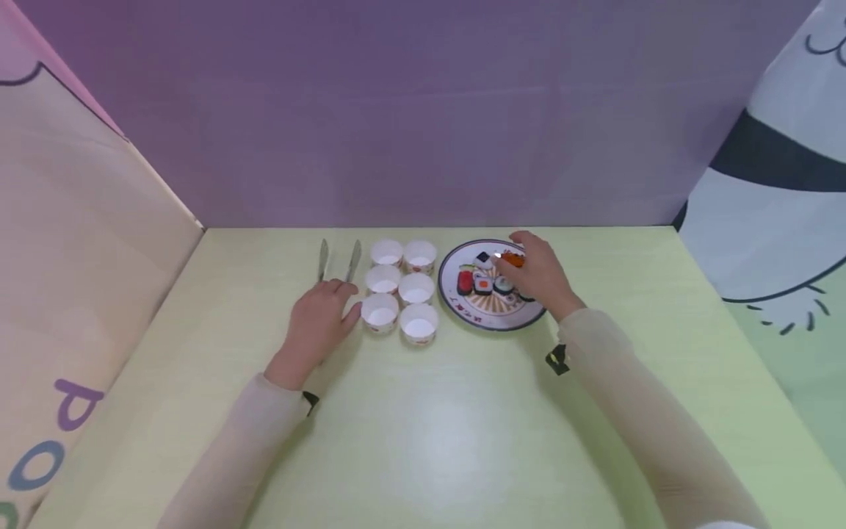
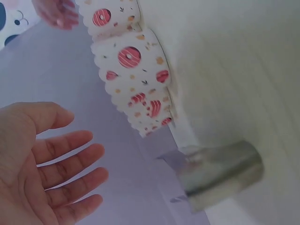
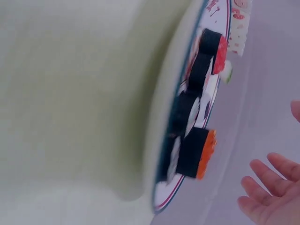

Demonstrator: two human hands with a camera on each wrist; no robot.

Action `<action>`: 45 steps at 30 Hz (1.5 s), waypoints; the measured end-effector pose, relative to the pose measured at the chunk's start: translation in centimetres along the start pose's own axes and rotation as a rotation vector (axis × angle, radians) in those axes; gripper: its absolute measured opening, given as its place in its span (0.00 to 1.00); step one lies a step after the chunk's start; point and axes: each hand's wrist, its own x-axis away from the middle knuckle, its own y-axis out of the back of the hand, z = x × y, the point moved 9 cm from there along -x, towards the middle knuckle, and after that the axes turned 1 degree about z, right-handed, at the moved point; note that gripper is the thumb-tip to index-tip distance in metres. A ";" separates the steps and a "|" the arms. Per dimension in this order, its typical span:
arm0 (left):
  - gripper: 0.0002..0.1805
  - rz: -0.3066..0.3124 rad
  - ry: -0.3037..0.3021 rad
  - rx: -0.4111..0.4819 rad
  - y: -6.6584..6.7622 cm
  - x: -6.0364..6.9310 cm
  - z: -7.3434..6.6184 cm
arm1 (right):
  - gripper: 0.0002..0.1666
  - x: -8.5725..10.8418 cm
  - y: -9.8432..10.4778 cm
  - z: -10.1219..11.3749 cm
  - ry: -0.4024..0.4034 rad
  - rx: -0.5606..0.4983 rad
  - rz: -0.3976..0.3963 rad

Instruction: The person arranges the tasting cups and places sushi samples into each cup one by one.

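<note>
My left hand (image 1: 320, 316) hovers over metal tongs (image 2: 225, 173), fingers spread and loosely bent with nothing between them. The tongs' two tips (image 1: 355, 256) point away from me; the hand hides their middle in the head view. My right hand (image 1: 540, 275) is above the right side of a round patterned plate (image 1: 492, 324), its fingers relaxed and empty. Several sushi pieces lie on that plate, among them an orange-topped one (image 3: 197, 153) nearest the right hand and a red-topped one (image 1: 465, 283) at the left. Part of the sushi is covered by this hand.
Between the tongs and the plate stand several white paper cups (image 1: 419, 323) in two columns, printed with doughnuts. A purple wall panel (image 1: 423, 132) rises behind the table (image 1: 429, 426). Printed panels border the left and right sides.
</note>
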 end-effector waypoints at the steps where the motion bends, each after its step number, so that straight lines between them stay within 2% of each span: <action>1: 0.15 0.000 0.011 0.003 0.0 0.0 0.2 | 0.37 0.3 0.2 -0.5 -0.005 -0.001 -0.004; 5: 0.16 0.013 0.054 0.005 -0.2 0.2 1.3 | 0.36 1.6 1.1 -1.9 -0.024 -0.050 -0.022; 9: 0.18 0.028 0.096 -0.002 -0.5 0.3 2.4 | 0.35 2.9 1.9 -2.9 -0.014 -0.089 -0.071; 13: 0.19 0.022 0.137 -0.010 -0.7 0.3 3.5 | 0.34 3.8 2.3 -3.9 -0.019 -0.067 -0.107; 17: 0.20 0.017 0.189 0.001 -0.8 0.4 4.4 | 0.36 4.5 2.5 -5.4 -0.098 -0.050 -0.107; 20: 0.20 0.009 0.224 -0.003 -0.7 0.6 5.0 | 0.38 5.1 2.9 -6.7 -0.169 -0.091 -0.118; 24: 0.21 0.023 0.244 -0.023 -0.9 0.7 5.4 | 0.39 6.0 3.2 -8.8 -0.281 -0.202 -0.117; 27: 0.21 0.052 0.254 -0.008 -1.1 0.8 5.8 | 0.40 6.4 2.6 -9.8 -0.344 -0.334 -0.074; 31: 0.24 0.139 0.300 0.032 -2.0 0.8 6.4 | 0.40 6.2 1.4 -9.7 -0.351 -0.462 0.015; 37: 0.26 0.345 0.385 0.058 -3.9 1.2 7.3 | 0.34 5.8 -0.3 -9.4 -0.313 -0.517 0.132; 42: 0.25 0.454 0.449 0.088 -4.8 1.8 8.0 | 0.33 5.2 -1.9 -9.8 -0.355 -0.573 0.160; 45: 0.25 0.496 0.458 0.094 -5.3 1.8 8.2 | 0.32 5.4 -2.3 -10.1 -0.383 -0.627 0.155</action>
